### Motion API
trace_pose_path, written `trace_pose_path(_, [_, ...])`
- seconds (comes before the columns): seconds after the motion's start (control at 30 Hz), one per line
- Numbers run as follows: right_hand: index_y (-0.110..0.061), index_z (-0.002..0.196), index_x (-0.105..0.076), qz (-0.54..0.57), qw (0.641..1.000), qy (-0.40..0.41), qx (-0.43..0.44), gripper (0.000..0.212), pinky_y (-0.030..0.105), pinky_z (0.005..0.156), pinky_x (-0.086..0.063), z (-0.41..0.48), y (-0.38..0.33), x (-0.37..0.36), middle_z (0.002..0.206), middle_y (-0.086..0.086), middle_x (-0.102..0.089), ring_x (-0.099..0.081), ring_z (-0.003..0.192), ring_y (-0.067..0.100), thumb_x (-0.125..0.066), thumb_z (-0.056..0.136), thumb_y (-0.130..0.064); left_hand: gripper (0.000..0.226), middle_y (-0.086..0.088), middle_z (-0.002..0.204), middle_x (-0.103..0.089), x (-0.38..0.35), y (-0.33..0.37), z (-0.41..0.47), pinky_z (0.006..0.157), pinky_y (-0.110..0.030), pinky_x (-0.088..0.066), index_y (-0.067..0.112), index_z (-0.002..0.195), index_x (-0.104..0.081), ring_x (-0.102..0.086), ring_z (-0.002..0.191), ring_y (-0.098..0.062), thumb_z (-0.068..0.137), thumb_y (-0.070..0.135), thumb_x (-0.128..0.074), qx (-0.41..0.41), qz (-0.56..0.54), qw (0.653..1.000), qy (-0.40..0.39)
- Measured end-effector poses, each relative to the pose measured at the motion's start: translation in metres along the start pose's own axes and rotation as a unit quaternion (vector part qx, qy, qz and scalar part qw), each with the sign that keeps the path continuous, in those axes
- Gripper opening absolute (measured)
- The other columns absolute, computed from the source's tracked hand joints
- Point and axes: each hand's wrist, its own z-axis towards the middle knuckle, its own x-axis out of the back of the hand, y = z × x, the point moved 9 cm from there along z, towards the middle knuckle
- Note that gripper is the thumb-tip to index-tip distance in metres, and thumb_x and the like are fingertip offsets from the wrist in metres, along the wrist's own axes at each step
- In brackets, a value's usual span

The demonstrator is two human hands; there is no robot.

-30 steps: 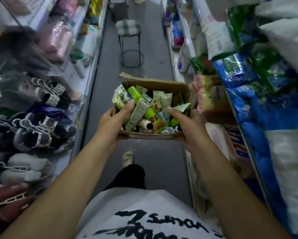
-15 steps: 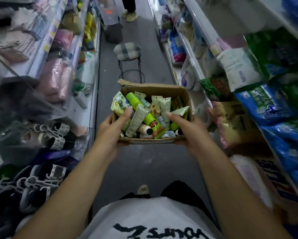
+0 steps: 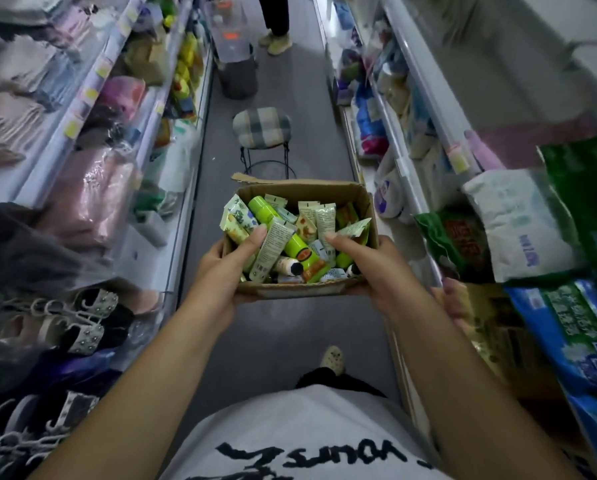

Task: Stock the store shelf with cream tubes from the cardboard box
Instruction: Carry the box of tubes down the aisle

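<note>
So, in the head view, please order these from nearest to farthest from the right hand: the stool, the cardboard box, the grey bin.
From the right hand:
1. Cardboard box, held in that hand.
2. Stool, in the aisle beyond the box.
3. Grey bin, farther down the aisle, behind the stool.

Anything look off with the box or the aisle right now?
The cardboard box has a torn, ragged flap on its far left edge, and the cream tubes lie jumbled inside. A stool stands mid-aisle ahead. Nothing has spilled.
</note>
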Motion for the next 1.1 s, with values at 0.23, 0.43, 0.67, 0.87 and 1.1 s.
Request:
trace_pose_path(0.23, [-0.025,0.125,-0.059,-0.052,0.998,-0.029,0.012,0.078,0.041,0.066,-0.062,0.112,-0.066,0.005,0.112,-0.002,-0.074,-0.075,0.093,0.018,-0.092,0.058,-0.050,0.055,-0.001,0.109,-0.078,-0.045,0.048,0.083,0.081,-0.053,-0.062,0.027,0.121,-0.070,-0.075,0.101,-0.028,0.074,0.054,-0.079,-0.019,-0.026,0.999,0.039])
trace_pose_path(0.43, [-0.023,0.120,-0.065,-0.054,0.998,-0.043,-0.008,0.056,0.035,0.062,-0.059,0.175,-0.097,-0.004,0.107,0.000,-0.076,-0.075,0.091,0.021,-0.088,0.071,-0.038,0.037,0.003,0.103,-0.080,-0.067,0.077,0.147,0.072,-0.044,-0.062,0.026,0.113,-0.071,-0.077,0.086,-0.020,0.084,0.049,-0.075,-0.001,-0.017,0.999,0.043])
trace_pose_path(0.67, [-0.022,0.120,-0.064,-0.017,1.000,0.001,-0.020,0.062,0.049,0.070,-0.062,0.264,-0.138,-0.026,0.106,0.002,-0.076,-0.075,0.091,0.025,-0.091,0.066,-0.039,0.047,0.002,0.104,-0.079,-0.081,0.131,0.254,0.069,-0.043,-0.062,0.027,0.118,-0.070,-0.077,0.091,-0.022,0.080,0.053,-0.077,0.011,0.010,1.000,0.003])
trace_pose_path(0.87, [-0.025,0.123,-0.062,-0.009,0.998,0.055,-0.004,0.067,0.039,0.064,-0.061,0.336,-0.194,-0.071,0.107,-0.004,-0.076,-0.074,0.094,0.018,-0.091,0.065,-0.042,0.044,0.003,0.107,-0.079,-0.081,0.207,0.350,0.058,-0.030,-0.058,0.026,0.122,-0.068,-0.077,0.092,-0.018,0.085,0.047,-0.076,0.006,0.028,0.998,-0.053])
trace_pose_path(1.1, [-0.031,0.122,-0.062,0.045,0.993,0.110,0.011,0.066,0.057,0.082,-0.059,0.382,-0.217,-0.087,0.110,-0.008,-0.075,-0.074,0.099,0.019,-0.091,0.064,-0.044,0.039,0.004,0.106,-0.079,-0.095,0.254,0.427,0.059,-0.028,-0.058,0.024,0.121,-0.067,-0.077,0.089,-0.016,0.087,0.041,-0.076,0.008,0.066,0.994,-0.089])
